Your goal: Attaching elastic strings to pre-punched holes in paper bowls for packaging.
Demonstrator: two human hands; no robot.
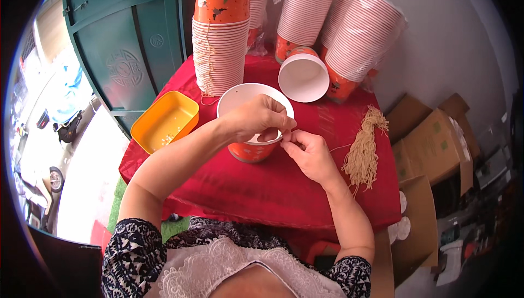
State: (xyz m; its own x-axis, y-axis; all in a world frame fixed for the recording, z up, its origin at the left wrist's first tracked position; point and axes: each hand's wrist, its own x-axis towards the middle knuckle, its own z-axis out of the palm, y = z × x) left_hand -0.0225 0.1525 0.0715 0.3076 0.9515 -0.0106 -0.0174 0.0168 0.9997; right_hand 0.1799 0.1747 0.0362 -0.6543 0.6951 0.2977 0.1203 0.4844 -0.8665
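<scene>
A paper bucket (pixel 252 153), orange outside and white inside, stands on the red-covered table in front of me. My left hand (pixel 261 119) reaches over its opening, fingers pinched together at the right side of the rim; what they hold is hidden. At the same spot, just outside the rim, my right hand (pixel 309 154) is closed in a pinch, its fingertips meeting those of the left. From behind it a thin beige string (pixel 341 147) runs toward a bundle of strings (pixel 362 153) lying on the table to the right.
Behind stand a tall stack of paper buckets (pixel 220 52) with strings hanging down it and several plastic-wrapped stacks (pixel 364 31). One bucket (pixel 303 78) lies tipped toward me. A yellow plastic tub (pixel 164 119) with small white bits sits left. Cardboard boxes (pixel 434 148) stand right of the table.
</scene>
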